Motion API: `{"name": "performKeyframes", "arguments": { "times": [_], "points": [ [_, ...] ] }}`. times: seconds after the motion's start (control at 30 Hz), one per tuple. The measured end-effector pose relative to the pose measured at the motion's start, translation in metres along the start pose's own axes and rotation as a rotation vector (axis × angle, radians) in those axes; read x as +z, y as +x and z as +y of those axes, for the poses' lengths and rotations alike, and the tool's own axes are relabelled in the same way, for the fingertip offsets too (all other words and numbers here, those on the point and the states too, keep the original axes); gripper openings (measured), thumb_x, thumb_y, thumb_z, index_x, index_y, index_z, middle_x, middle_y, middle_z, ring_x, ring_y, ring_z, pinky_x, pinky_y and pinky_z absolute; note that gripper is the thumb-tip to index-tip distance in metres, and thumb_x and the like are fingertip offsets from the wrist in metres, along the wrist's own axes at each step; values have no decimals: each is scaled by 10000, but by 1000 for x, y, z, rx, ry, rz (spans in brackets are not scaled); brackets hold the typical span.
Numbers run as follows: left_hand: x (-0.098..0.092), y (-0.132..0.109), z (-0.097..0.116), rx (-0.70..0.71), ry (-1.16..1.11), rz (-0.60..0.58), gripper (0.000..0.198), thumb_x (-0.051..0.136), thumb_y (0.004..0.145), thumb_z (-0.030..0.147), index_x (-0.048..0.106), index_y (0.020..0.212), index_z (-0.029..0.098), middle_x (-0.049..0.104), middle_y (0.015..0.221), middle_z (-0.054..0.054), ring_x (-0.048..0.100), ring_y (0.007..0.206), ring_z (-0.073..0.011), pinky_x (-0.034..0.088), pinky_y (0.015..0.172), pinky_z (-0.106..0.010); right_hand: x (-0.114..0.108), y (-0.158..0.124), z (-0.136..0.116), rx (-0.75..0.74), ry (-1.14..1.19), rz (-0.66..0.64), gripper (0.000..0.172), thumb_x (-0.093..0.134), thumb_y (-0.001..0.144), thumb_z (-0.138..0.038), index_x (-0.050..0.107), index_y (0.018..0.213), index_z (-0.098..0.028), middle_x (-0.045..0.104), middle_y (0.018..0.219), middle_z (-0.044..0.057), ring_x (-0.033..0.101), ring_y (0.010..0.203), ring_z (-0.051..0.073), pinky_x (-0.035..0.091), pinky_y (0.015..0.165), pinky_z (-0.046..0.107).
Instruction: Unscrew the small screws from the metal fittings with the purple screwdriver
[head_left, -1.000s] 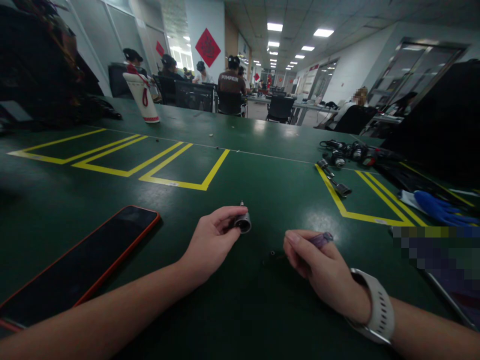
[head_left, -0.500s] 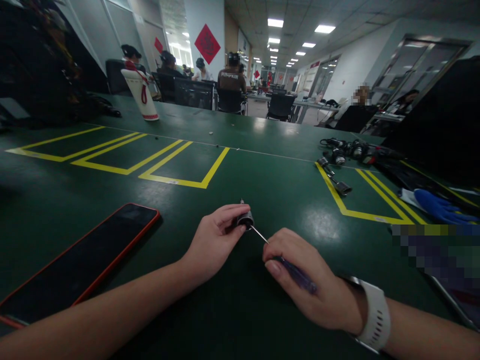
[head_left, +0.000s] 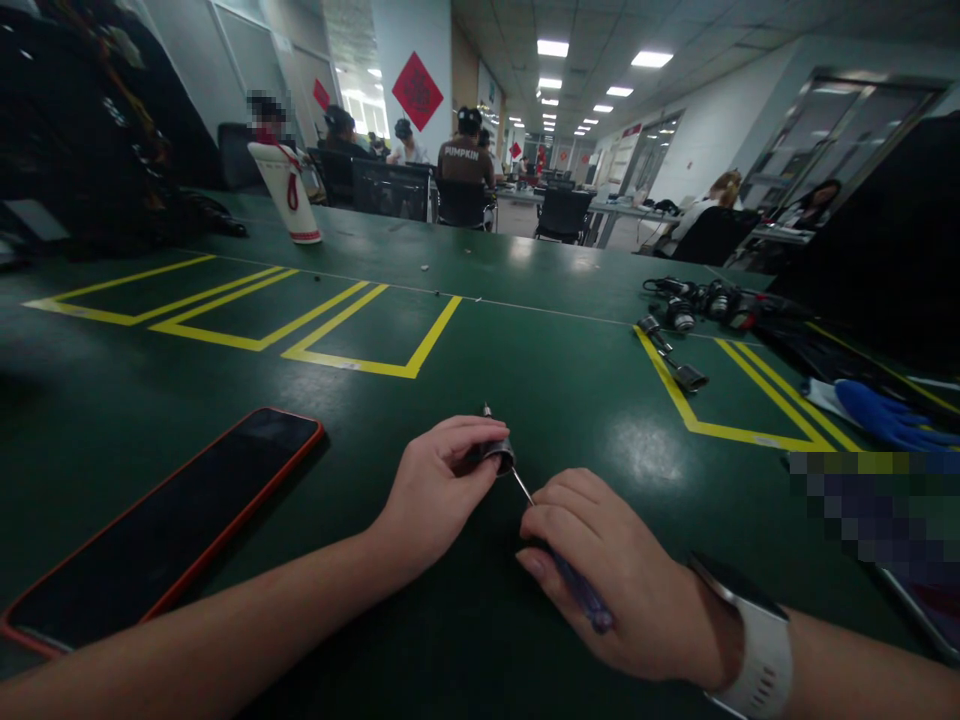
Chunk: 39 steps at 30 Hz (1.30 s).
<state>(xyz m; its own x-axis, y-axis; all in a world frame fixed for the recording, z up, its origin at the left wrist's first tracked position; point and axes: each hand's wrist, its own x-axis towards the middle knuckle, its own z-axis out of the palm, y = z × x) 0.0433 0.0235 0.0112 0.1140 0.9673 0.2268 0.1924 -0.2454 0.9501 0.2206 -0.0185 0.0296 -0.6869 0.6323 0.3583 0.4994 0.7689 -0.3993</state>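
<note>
Between its thumb and fingers, my left hand (head_left: 439, 485) grips a small dark metal cylindrical part (head_left: 501, 456) with a thin tip sticking out at its far end. The part's near end is hollow and faces my right hand (head_left: 600, 570). That hand is closed around the purple handle of a screwdriver (head_left: 574, 590). The thin metal shaft points up and left into the open end of the part; its tip is hidden there. Both hands are just above the green table (head_left: 420, 640).
A phone in an orange case (head_left: 172, 510) lies left of my left arm. Metal connectors with cables (head_left: 686, 310) and blue gloves (head_left: 885, 410) lie at the right. A white cup (head_left: 289, 195) stands at the back left. Yellow tape (head_left: 352, 365) marks the table.
The right hand has shifted slightly down and left, and the screwdriver now stands steeper. The left hand and metal part have moved a little right and down, with the part's open end turned.
</note>
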Motion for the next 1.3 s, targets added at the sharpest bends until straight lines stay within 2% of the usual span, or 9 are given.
{"name": "performKeyframes", "arguments": {
  "times": [0.17,0.53,1.0,1.3],
  "points": [
    [1,1,-3,43,20,17,236,617,702,101,711,913,149,669,1024,-65,644,971,-170,544,870,-285,3,-2,1,-50,-68,43,119,452,884,-179,555,872,-120,588,812,82,494,765,196,409,667,339],
    [2,2,-1,36,23,29,216,614,698,87,715,878,149,677,993,-53,660,923,-156,548,855,-273,3,-1,0,-123,-142,65,151,453,878,-148,592,857,-91,589,750,87,494,713,193,408,619,335],
    [2,2,-4,54,47,27,236,601,705,71,713,896,152,683,998,-49,655,936,-148,543,851,-252,3,-2,0,-145,-125,46,145,451,884,-173,580,867,-108,583,751,78,502,725,186,409,633,323],
    [2,2,-3,59,39,24,228,609,705,82,715,891,161,684,996,-46,658,923,-149,551,834,-255,5,0,-2,-99,-160,70,152,454,880,-152,591,841,-100,587,750,82,493,703,187,412,617,326]
  ]
}}
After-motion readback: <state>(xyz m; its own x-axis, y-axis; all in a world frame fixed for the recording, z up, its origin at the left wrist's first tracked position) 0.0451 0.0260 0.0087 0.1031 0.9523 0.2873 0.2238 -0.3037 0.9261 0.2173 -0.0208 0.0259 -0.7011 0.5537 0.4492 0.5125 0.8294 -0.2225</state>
